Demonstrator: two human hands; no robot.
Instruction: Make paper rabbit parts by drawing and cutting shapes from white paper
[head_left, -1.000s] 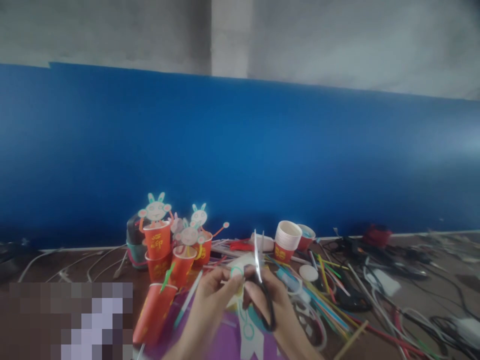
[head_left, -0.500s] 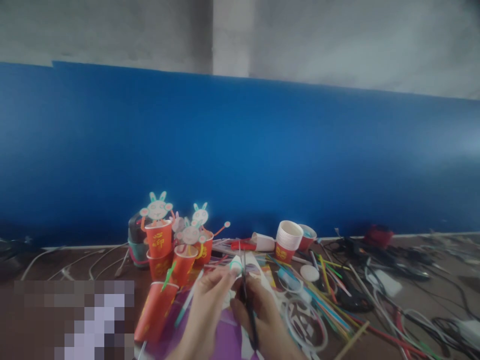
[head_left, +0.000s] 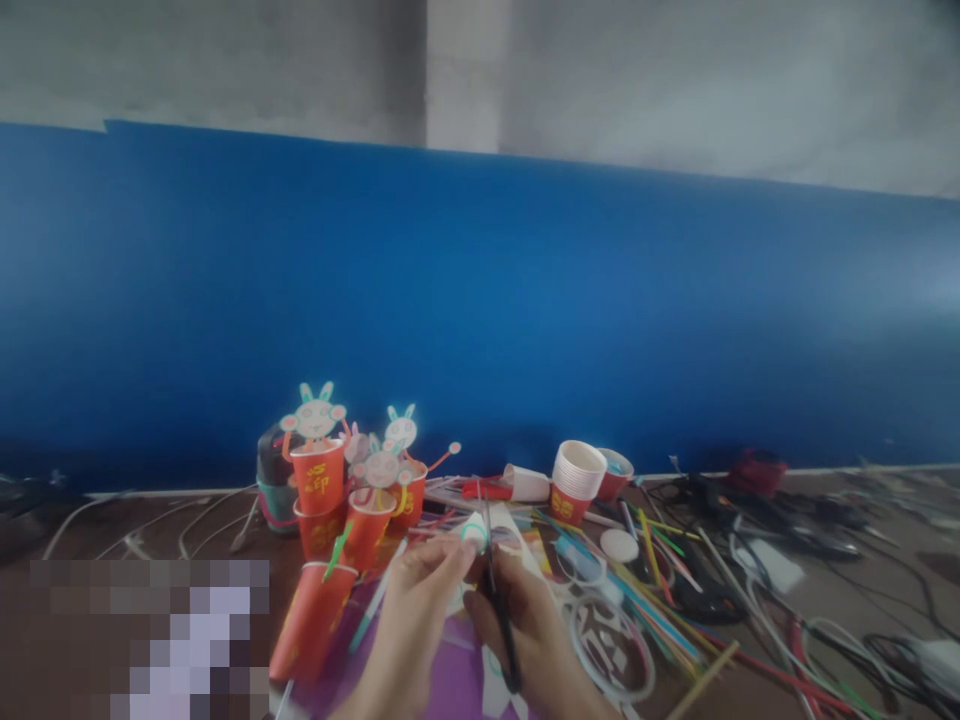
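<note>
My left hand [head_left: 420,590] pinches a small white paper piece [head_left: 472,532] with a green outline drawn on it. Wrapped around the black handles of a pair of scissors [head_left: 501,620] is my right hand [head_left: 529,620]. The scissor blades point away from me and lie right beside the paper piece; whether they touch it I cannot make out. Beneath both hands are purple paper [head_left: 450,670] and white paper cuttings [head_left: 499,690]. Left of my left hand, red paper cups [head_left: 319,485] carry paper rabbit figures [head_left: 315,418].
A tilted red cup [head_left: 311,620] lies at the front left. Stacked paper cups [head_left: 577,480] stand at the back. To the right are a tape ring [head_left: 611,645], coloured pipe cleaners or sticks [head_left: 652,610] and cables [head_left: 900,590]. A blue panel [head_left: 480,300] rises behind.
The scissors and my right hand have shifted slightly, and the handles sit a little differently. More white paper shows below the hands. My left hand still pinches the paper piece.
</note>
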